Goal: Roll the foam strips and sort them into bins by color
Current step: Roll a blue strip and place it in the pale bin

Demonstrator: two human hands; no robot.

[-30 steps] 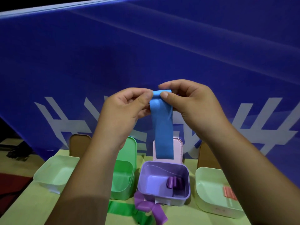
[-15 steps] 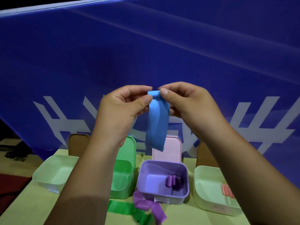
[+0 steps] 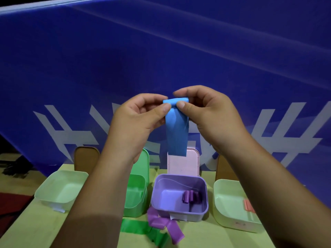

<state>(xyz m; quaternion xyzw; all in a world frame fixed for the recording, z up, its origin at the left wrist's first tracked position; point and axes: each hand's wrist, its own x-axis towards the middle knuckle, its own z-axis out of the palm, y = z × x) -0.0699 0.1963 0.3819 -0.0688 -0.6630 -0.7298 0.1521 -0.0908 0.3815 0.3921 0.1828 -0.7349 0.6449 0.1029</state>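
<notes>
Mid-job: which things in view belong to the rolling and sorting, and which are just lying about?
Job: blue strip, pinched by left hand and right hand; purple bin with purple rolls; green bin; left pale bin; right pale bin with pink roll; loose purple strip and green strip.
Lying about: blue banner; dark clutter, far left.

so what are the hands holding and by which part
The blue foam strip, pinched at its rolled top end by the left hand and the right hand; the rest hangs free.
</notes>
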